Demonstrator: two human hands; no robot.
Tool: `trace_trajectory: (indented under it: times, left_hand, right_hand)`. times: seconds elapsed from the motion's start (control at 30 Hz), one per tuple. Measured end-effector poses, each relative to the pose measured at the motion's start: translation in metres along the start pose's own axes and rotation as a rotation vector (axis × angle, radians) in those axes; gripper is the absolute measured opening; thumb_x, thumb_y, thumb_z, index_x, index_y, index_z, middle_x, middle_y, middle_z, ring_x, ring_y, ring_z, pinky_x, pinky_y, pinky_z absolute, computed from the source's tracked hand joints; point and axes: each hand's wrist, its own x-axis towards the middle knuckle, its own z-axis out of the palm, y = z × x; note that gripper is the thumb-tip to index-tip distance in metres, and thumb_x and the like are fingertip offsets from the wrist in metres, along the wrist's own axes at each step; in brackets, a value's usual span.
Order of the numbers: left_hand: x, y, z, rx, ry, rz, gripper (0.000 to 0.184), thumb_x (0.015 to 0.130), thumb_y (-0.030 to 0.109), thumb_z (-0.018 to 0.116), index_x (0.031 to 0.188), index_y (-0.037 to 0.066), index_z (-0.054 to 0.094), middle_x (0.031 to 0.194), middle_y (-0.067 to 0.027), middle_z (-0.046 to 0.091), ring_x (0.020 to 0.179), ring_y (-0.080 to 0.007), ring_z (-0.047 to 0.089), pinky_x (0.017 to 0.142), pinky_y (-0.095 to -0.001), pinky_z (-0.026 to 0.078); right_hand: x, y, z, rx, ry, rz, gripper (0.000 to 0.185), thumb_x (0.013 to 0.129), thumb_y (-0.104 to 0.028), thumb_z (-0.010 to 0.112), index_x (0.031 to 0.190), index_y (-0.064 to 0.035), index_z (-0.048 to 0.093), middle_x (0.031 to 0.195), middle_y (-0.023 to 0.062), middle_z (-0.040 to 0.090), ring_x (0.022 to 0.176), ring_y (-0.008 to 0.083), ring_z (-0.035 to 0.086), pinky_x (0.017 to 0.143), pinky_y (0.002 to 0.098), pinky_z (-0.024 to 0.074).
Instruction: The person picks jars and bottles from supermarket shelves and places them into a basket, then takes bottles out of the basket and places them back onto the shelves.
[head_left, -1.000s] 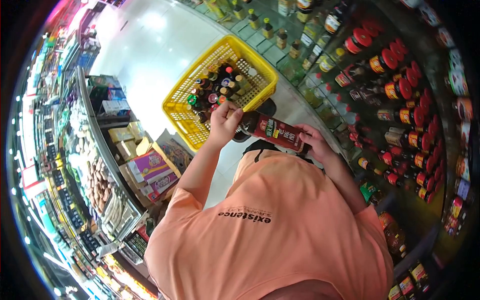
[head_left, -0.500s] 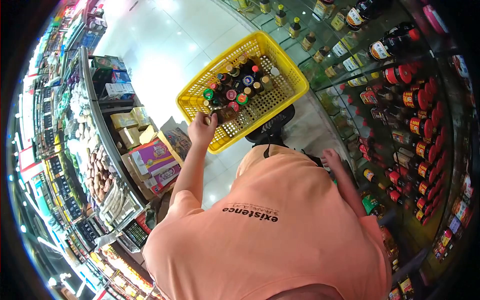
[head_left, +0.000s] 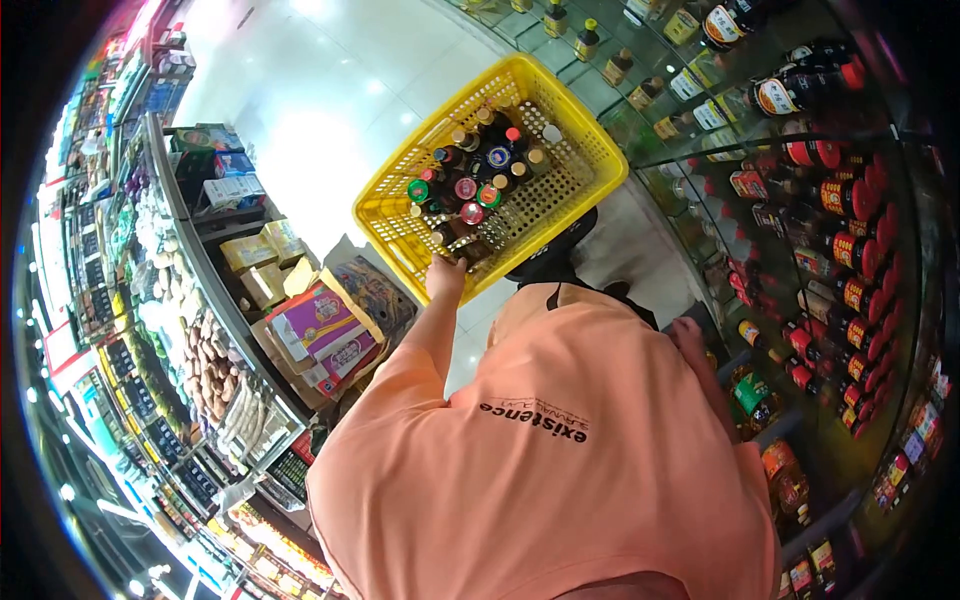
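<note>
A yellow perforated plastic basket (head_left: pixel 590 175) sits in front of me with several dark bottles and jars grouped inside, their caps red, green and beige. My left hand (head_left: pixel 446 277) reaches over its near left side. The fingers are closed on a dark bottle (head_left: pixel 464 249), which lies tilted low among the others; part of it is hidden by the hand. My right hand (head_left: pixel 687 335) hangs beside my right hip near the lower shelf, away from any bottle. Its fingers are too unclear to read, and nothing shows in it.
Glass shelves on the right hold sauce bottles (head_left: pixel 790 92) and red-lidded jars (head_left: pixel 850 198). On the left stand a produce counter (head_left: pixel 215 365), small yellow boxes (head_left: pixel 250 250) and a purple carton (head_left: pixel 320 318). Shiny floor tiles (head_left: pixel 380 60) lie beyond the basket.
My left hand has moved right and slightly down in view, with the bottle now lower against the others in the basket. My right hand has drawn back towards my side.
</note>
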Motion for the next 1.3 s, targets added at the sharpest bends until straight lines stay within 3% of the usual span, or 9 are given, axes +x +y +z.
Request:
trace_trajectory:
  times: [0.23, 0.33, 0.67, 0.77, 0.97, 1.0, 1.07, 1.2, 1.3]
  left_hand:
    - [0.018, 0.007, 0.023, 0.012, -0.098, -0.044, 0.043, 0.079, 0.040, 0.077, 0.104, 0.008, 0.062, 0.103, -0.0175, 0.073, 0.101, -0.0363, 0.069, 0.089, -0.0473, 0.054]
    - [0.025, 0.010, 0.024, 0.004, -0.073, -0.042, 0.039, 0.078, 0.038, 0.076, 0.102, 0.010, 0.063, 0.102, -0.0161, 0.073, 0.099, -0.0352, 0.070, 0.088, -0.0474, 0.054]
    - [0.024, 0.006, 0.028, -0.053, -0.123, 0.003, 0.060, 0.073, 0.038, 0.081, 0.115, 0.004, 0.056, 0.106, -0.0199, 0.071, 0.105, -0.0396, 0.067, 0.094, -0.0482, 0.050]
    - [0.000, 0.016, 0.014, -0.025, -0.046, 0.023, 0.062, 0.077, 0.040, 0.078, 0.121, 0.004, 0.055, 0.105, -0.0215, 0.070, 0.106, -0.0400, 0.066, 0.094, -0.0485, 0.049]
    - [-0.037, -0.008, 0.003, -0.183, 0.217, 0.081, 0.054, 0.084, 0.037, 0.071, 0.124, 0.005, 0.056, 0.101, -0.0206, 0.071, 0.095, -0.0390, 0.068, 0.085, -0.0489, 0.051]
    - [-0.049, -0.010, -0.002, -0.188, 0.232, 0.072, 0.054, 0.084, 0.037, 0.071, 0.124, 0.005, 0.056, 0.101, -0.0206, 0.071, 0.095, -0.0390, 0.068, 0.085, -0.0489, 0.051]
    - [-0.072, -0.011, -0.009, -0.325, 0.223, -0.003, 0.049, 0.085, 0.032, 0.071, 0.124, 0.005, 0.057, 0.093, -0.0180, 0.071, 0.086, -0.0348, 0.068, 0.080, -0.0448, 0.052]
    - [-0.114, -0.025, 0.004, -0.456, 0.270, -0.024, 0.041, 0.087, 0.024, 0.071, 0.120, 0.004, 0.059, 0.081, -0.0136, 0.067, 0.074, -0.0272, 0.066, 0.072, -0.0401, 0.051]
    - [-0.145, -0.034, 0.020, -0.488, 0.277, 0.036, 0.036, 0.088, 0.018, 0.070, 0.119, 0.004, 0.059, 0.070, -0.0080, 0.063, 0.064, -0.0209, 0.060, 0.063, -0.0375, 0.048]
  right_hand:
    - [-0.001, 0.001, 0.006, 0.073, -0.013, -0.005, 0.027, 0.097, -0.023, 0.064, 0.114, -0.0034, 0.061, 0.090, 0.0070, 0.064, 0.074, 0.0136, 0.060, 0.060, 0.0293, 0.0488]
    - [0.002, 0.010, 0.002, -0.019, 0.007, -0.013, 0.028, 0.097, -0.021, 0.064, 0.114, 0.0011, 0.064, 0.092, 0.0065, 0.068, 0.078, 0.0149, 0.065, 0.071, 0.0288, 0.0529]
    - [0.022, -0.007, -0.017, 0.038, 0.052, -0.033, 0.027, 0.096, -0.021, 0.064, 0.117, -0.0045, 0.061, 0.088, 0.0042, 0.065, 0.068, 0.0123, 0.060, 0.057, 0.0288, 0.0490]
    - [0.050, -0.069, -0.037, -0.027, 0.134, -0.229, 0.033, 0.096, -0.021, 0.064, 0.124, -0.0061, 0.057, 0.087, 0.0034, 0.064, 0.069, 0.0115, 0.061, 0.055, 0.0284, 0.0481]
    - [0.109, -0.246, -0.062, -0.043, 0.417, -0.638, 0.057, 0.089, -0.022, 0.071, 0.137, -0.0058, 0.047, 0.113, 0.0145, 0.064, 0.097, 0.0261, 0.066, 0.086, 0.0380, 0.0519]
    - [0.134, -0.261, -0.065, -0.040, 0.405, -0.651, 0.057, 0.089, -0.022, 0.071, 0.137, -0.0058, 0.047, 0.113, 0.0145, 0.064, 0.097, 0.0261, 0.066, 0.086, 0.0380, 0.0519]
    - [0.183, -0.281, -0.066, -0.165, 0.799, -1.086, 0.059, 0.087, -0.015, 0.074, 0.136, -0.0012, 0.044, 0.120, 0.0135, 0.058, 0.085, 0.0206, 0.065, 0.071, 0.0321, 0.0543]
    - [0.193, -0.332, -0.068, 0.028, 0.619, -0.790, 0.067, 0.082, -0.014, 0.078, 0.137, 0.0007, 0.043, 0.123, 0.0173, 0.057, 0.102, 0.0263, 0.061, 0.088, 0.0384, 0.0512]
    - [0.201, -0.343, -0.069, -0.251, 0.836, -0.773, 0.064, 0.079, -0.021, 0.081, 0.131, 0.0010, 0.051, 0.116, 0.0204, 0.060, 0.103, 0.0346, 0.060, 0.095, 0.0445, 0.0470]
